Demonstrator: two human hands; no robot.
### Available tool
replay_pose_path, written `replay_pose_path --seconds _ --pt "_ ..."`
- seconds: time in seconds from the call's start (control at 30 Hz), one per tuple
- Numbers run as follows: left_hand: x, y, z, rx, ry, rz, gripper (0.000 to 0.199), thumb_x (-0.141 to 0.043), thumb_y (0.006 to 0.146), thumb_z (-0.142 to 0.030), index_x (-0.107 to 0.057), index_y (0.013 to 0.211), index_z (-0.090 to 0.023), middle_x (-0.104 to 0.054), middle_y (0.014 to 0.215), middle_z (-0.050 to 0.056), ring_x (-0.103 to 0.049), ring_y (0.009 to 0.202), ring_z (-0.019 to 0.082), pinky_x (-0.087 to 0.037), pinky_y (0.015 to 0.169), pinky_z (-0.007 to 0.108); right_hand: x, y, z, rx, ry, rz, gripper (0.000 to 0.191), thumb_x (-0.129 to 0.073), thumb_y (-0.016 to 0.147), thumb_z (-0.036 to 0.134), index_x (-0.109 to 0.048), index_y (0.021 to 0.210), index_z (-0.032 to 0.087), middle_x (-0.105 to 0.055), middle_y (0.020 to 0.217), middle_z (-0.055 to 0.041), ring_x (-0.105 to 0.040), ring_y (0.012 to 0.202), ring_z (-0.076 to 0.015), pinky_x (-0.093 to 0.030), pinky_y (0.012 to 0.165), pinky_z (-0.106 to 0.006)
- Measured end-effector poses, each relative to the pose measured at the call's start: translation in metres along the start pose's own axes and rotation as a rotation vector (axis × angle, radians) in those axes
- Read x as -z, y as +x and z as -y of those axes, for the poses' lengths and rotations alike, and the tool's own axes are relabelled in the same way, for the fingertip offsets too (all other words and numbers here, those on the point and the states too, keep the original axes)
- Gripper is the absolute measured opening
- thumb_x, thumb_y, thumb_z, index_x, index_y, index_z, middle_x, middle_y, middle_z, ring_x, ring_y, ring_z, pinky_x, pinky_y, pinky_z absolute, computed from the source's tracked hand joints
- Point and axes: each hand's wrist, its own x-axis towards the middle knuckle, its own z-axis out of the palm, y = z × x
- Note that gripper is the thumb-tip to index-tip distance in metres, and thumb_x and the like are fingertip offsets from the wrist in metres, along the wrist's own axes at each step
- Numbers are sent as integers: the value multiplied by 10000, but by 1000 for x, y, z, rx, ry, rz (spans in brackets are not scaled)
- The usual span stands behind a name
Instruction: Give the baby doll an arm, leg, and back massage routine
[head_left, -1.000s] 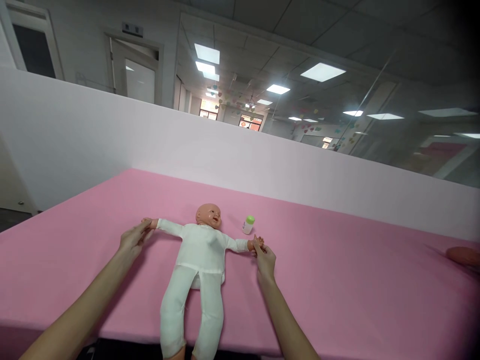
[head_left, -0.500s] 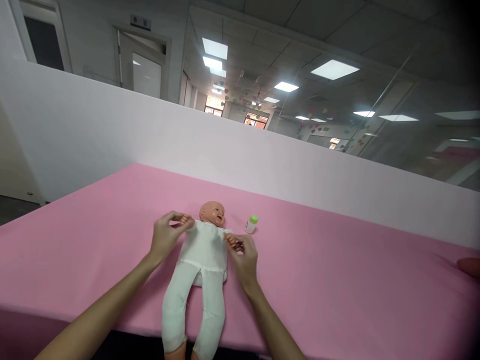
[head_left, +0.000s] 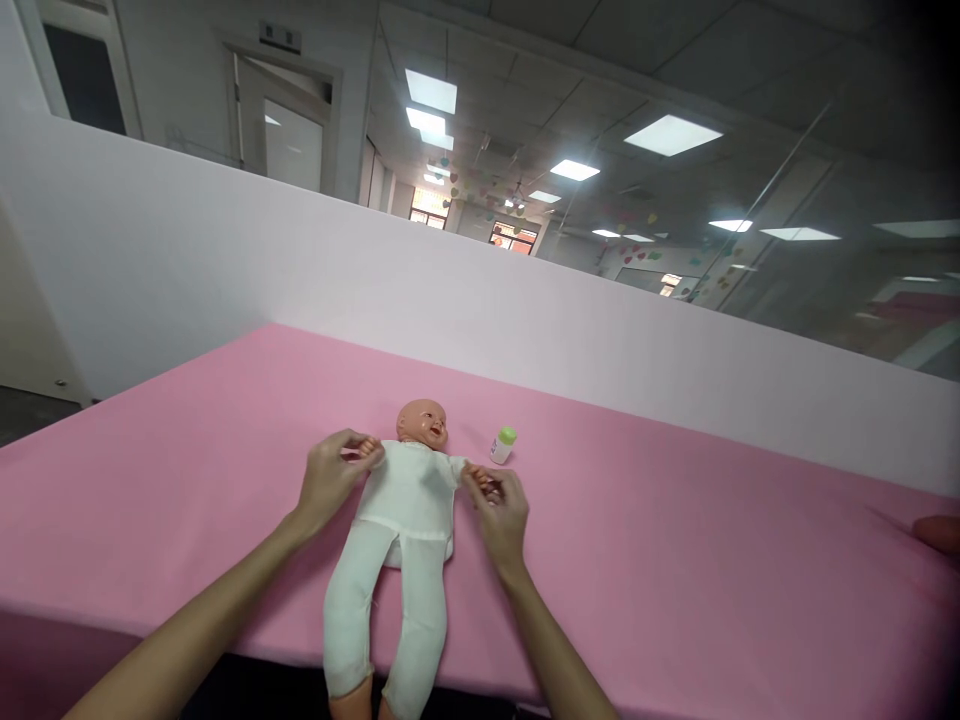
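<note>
A baby doll with a white cloth body lies on its back on the pink table, head away from me. Its legs reach over the near edge. My left hand pinches the doll's hand on the left side. On the other side, the fingers of my right hand are closed around the doll's other hand, holding that arm out from the body. A small white bottle with a green cap stands just past my right hand, near the doll's head, touched by neither hand.
The pink-covered table ends at a low white partition along the back, with glass above it. At the far right edge lies a reddish-brown object, only partly in view. A door stands beyond the partition.
My right hand has moved outward to the right, drawing the doll's arm away from its body. My left hand has shifted only slightly, still on the doll's hand.
</note>
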Motion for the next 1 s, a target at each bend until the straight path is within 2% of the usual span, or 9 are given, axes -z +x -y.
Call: replay_pose_path --seconds 0.13,0.23,0.3,0.37,0.43,0.53,0.7,0.87,1.0 --pt "33 18 25 338 -254 -313 296 -880 719 -373 -771 886 -155 -772 893 64 -730 872 231 -625 854 381 32 21 -25 -437 193 -254 465 -917 672 531 -680 821 159 -683 704 -17 -614 612 -158 -526 593 -275" --pt "50 21 50 667 -547 -435 243 -915 686 -252 -764 832 -130 -770 919 72 -741 893 201 -629 932 367 46 20 -51 -695 316 -403 498 -980 527 489 -676 729 150 -636 614 11 -572 564 -126 -522 569 -248" --pt "56 20 60 810 -654 -490 183 -907 691 -157 -753 786 -129 -770 937 71 -741 901 176 -622 967 339 48 16 -63 -815 410 -457 499 -1005 457 434 -673 702 153 -630 611 15 -552 550 -114 -520 548 -238" --pt "57 19 61 854 -688 -525 159 -891 703 -113 -746 766 -131 -769 938 64 -738 899 160 -617 982 328 46 13 -66 -825 451 -465 498 -1008 449 420 -684 718 154 -635 630 17 -543 552 -108 -521 547 -233" --pt "53 19 52 787 -653 -530 164 -896 714 -151 -750 788 -132 -768 937 59 -739 904 166 -615 986 342 42 14 -59 -741 417 -449 496 -993 498 462 -696 746 151 -634 645 18 -547 571 -110 -516 556 -230" --pt "41 19 26 511 -462 -440 250 -900 728 -299 -769 876 -146 -769 932 61 -739 913 211 -625 941 394 32 20 -34 -558 286 -358 476 -936 629 532 -669 752 158 -623 639 17 -568 594 -126 -517 586 -245" --pt "6 9 -14 83 -127 -182 267 -841 792 -414 -762 916 -190 -765 912 49 -718 872 221 -609 833 368 5 6 8 -180 133 -43 349 -850 809 473 -670 883 183 -696 864 -44 -636 690 -169 -529 600 -281" --pt "-31 -19 -13 -249 206 165 104 -667 943 -281 -711 886 -205 -720 845 30 -650 767 190 -503 683 308 -18 -35 6 326 -143 398 92 -629 1002 246 -715 1008 218 -694 947 -63 -671 833 -196 -564 717 -303" --pt "-42 -33 -5 -408 431 255 170 -601 952 -181 -667 796 -201 -671 775 26 -594 727 190 -408 610 297 -22 -47 -4 488 -235 514 191 -528 1018 154 -709 1033 212 -711 976 -80 -685 853 -204 -569 717 -304"
